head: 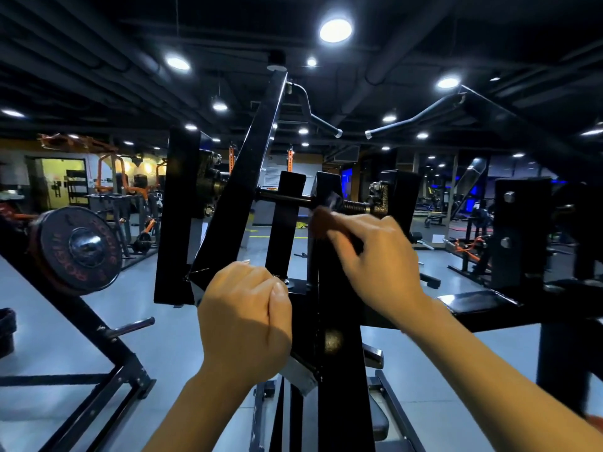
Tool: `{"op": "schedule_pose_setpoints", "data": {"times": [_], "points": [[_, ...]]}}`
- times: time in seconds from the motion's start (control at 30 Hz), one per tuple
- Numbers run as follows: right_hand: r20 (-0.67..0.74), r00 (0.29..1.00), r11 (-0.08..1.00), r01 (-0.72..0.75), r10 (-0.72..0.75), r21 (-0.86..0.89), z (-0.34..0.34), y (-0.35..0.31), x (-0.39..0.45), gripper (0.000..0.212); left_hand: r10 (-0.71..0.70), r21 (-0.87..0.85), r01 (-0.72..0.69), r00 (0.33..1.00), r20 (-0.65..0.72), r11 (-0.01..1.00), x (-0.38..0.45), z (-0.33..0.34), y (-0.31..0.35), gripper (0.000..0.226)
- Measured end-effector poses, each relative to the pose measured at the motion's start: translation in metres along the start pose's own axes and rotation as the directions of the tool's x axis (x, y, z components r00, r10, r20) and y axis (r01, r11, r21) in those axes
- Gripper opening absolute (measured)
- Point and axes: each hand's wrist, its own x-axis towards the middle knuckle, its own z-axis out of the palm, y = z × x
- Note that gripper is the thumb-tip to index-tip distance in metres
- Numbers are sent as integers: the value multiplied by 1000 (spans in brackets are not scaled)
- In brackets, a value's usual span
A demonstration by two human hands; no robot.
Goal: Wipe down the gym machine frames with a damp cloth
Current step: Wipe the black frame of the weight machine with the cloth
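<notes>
A black steel gym machine frame (336, 321) stands right in front of me, with an upright post in the middle and a threaded crossbar (287, 199) near its top. My right hand (375, 256) grips a small brownish cloth (321, 220), blurred, against the top of the upright post just below the crossbar. My left hand (244, 318) is lower and to the left, fingers curled in a fist beside the post at a frame joint; whether it holds anything cannot be seen.
A slanted black lever arm (248, 158) rises on the left. A weight plate (76, 247) sits on a sloped arm at far left, with a bare peg (133, 327) below. Two curved handles (414, 120) hang overhead. A black frame (522, 233) stands at right.
</notes>
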Motion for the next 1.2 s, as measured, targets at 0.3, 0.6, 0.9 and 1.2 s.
{"op": "schedule_pose_setpoints", "data": {"times": [0.3,0.6,0.9,1.2], "points": [[26,998,998,56,-55,-25,1,2,9,36,19,-30,-19,1000,18,999,1,-1,0,47],[10,1000,999,-20,20,-25,18,5,45,35,14,-2,-14,1000,18,1000,0,-2,0,48],[16,992,992,-122,122,-28,26,3,73,34,14,-2,-14,1000,15,1000,1,-1,1,45],[-5,983,982,-185,185,-31,23,16,82,31,12,-7,-12,999,34,1000,2,-1,0,44]]}}
